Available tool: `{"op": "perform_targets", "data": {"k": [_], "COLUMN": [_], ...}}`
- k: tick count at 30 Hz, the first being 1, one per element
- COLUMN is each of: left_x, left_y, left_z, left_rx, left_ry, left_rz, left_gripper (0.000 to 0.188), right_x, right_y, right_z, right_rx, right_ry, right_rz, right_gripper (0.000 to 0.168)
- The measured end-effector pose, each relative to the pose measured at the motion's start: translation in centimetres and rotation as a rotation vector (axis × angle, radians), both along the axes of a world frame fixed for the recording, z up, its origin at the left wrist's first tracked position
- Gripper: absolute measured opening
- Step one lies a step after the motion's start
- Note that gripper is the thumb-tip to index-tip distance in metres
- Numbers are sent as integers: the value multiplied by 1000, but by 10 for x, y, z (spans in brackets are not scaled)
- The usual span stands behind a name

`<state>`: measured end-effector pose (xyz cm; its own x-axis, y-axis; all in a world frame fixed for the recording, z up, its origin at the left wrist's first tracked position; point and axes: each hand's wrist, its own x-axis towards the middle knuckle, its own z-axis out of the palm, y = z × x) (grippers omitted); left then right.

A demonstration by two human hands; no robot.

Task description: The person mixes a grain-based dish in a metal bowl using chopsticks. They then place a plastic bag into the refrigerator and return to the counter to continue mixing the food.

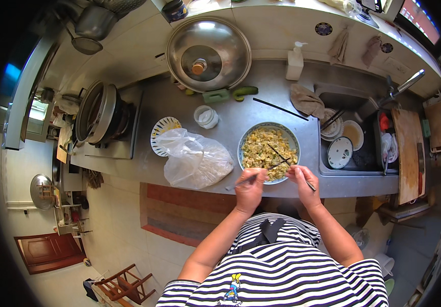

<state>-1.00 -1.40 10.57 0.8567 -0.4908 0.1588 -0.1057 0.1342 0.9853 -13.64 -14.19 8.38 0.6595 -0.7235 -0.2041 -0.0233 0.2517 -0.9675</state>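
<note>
A round bowl [296, 139] with a patterned rim holds a chopped, yellowish mixture with green bits [260, 144]. My left hand [249, 188] is at the bowl's near left rim, closed around a thin utensil [278, 164] that looks like a chopstick. From the near right side, my right hand [305, 183] grips a dark chopstick [278, 152] reaching into the mixture. The two utensils cross above the food, near the right hand's fingertips. Left of the bowl rests a clear plastic bag [201, 161] with pale, crumbly contents. Another black chopstick [280, 109] lies behind the bowl.
A patterned plate [159, 138] sits partly under the bag, with a glass jar [206, 117] behind. A large domed lid [209, 53] leans on the wall. The sink [322, 163] at right holds dishes. Cutting boards [406, 153] stand beyond it; a pot [97, 111] is at left.
</note>
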Motion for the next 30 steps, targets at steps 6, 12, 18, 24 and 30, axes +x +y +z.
{"op": "perform_targets", "data": {"k": [6,12,18,24,30], "left_x": [29,17,6,23,73], "left_y": [12,-7,-25,-8,70], "left_z": [-36,11,-13,-7,-31], "left_rx": [268,548,632,592,801], "left_ry": [-254,-662,-577,-488,-689], "left_rz": [119,-66,-247,-202,267], "left_gripper": [8,12,20,40,51], "right_x": [-19,1,26,38,42], "right_y": [-8,-7,-10,-36,-59], "right_z": [44,61,56,39,74], "right_rx": [9,-790,-999,-922,-859], "right_ry": [14,147,57,145,48], "right_rz": [-9,351,396,273,230], "right_gripper": [30,34,44,8,19]}}
